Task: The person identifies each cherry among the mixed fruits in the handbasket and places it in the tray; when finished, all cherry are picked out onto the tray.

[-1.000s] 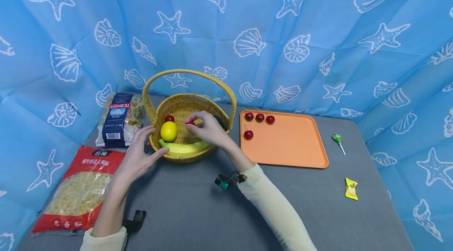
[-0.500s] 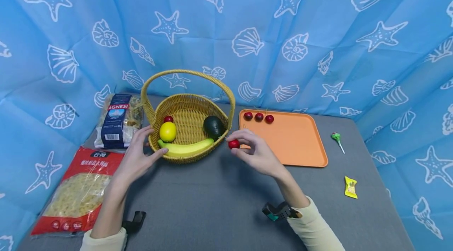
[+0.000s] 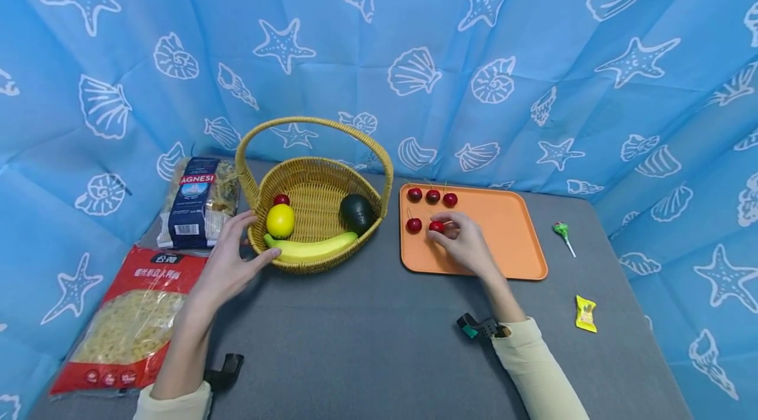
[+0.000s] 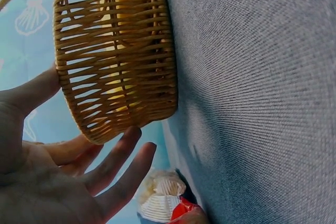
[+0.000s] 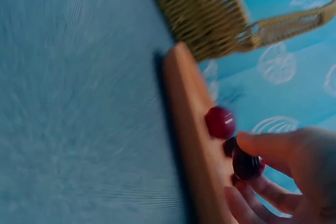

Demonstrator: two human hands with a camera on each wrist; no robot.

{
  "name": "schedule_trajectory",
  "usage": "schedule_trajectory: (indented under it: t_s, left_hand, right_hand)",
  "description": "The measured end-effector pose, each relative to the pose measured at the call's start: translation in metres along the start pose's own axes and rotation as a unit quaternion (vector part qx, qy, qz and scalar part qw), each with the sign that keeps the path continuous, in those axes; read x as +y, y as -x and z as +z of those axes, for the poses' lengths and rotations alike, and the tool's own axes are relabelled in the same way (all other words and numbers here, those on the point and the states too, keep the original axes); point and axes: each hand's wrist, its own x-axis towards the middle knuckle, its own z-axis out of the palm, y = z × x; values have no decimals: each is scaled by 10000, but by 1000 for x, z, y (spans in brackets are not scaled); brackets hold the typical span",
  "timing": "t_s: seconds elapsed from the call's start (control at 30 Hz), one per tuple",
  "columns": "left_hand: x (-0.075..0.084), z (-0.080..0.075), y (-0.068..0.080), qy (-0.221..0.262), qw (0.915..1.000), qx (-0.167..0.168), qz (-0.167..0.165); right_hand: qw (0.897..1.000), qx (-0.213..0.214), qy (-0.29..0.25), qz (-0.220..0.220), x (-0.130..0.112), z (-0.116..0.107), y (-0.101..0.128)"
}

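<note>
My left hand (image 3: 233, 261) grips the left rim of a wicker basket (image 3: 312, 209), thumb at the near side and fingers round the left end. The left wrist view shows the woven wall (image 4: 115, 51) between thumb and fingers. In the basket lie a cherry (image 3: 281, 199), a lemon (image 3: 281, 220), a banana (image 3: 310, 249) and an avocado (image 3: 358, 212). Over the orange tray (image 3: 503, 242), my right hand (image 3: 468, 245) pinches another cherry (image 3: 436, 226) between thumb and fingertips. Just left of it sits a cherry (image 3: 414, 225); a row of cherries (image 3: 433, 196) lines the tray's back edge.
Left of the basket, a blue-labelled Agnesi pasta bag (image 3: 198, 203) stands behind a red pasta bag (image 3: 130, 321). A green lollipop (image 3: 562, 231) and a yellow wrapped candy (image 3: 585, 313) lie right of the tray. A blue seashell curtain (image 3: 379, 31) hangs behind the grey table (image 3: 355, 354).
My right hand has lifted a cherry out of the basket and carried it right, over the tray beside the front cherry. My left hand has stayed on the basket rim.
</note>
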Motion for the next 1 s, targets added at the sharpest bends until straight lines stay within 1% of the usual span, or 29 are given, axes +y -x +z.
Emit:
schedule_trajectory:
  t_s: [0.13,0.27,0.43,0.57,0.67,0.77,0.83,0.93,1.0]
  left_hand:
    - [0,1,0,33,10000,59,63]
    - [1,1,0,50,9999,82,85]
    - [1,0,0,60,9999,82,72]
    - [1,0,0,66,10000,47,25]
    - [1,0,0,57,10000,19,5]
    - [1,0,0,50,10000,-4,-10]
    - [1,-1,0,60,10000,-21,-25]
    - [0,0,0,67,10000,-41,-52]
    - [0,0,0,79,9999,-51,-59]
  right_hand:
    - [9999,72,82,90,10,9,-10]
    - [9999,109,15,117,12,11,-14]
    - [9999,21,29,132,12,10,-14]
    - [9997,-73,-80,240,11,6,-13]
    - [9995,-32,-204,229,8,2,-10]
    - [9997,64,-226,77,0,0,-5]
    - [9996,125,-240,-52,-9,-1,-1]
    - [9986,177,-373,-316,-29,-3,6]
    - [9965,186,-550,-601,-45,-2,11]
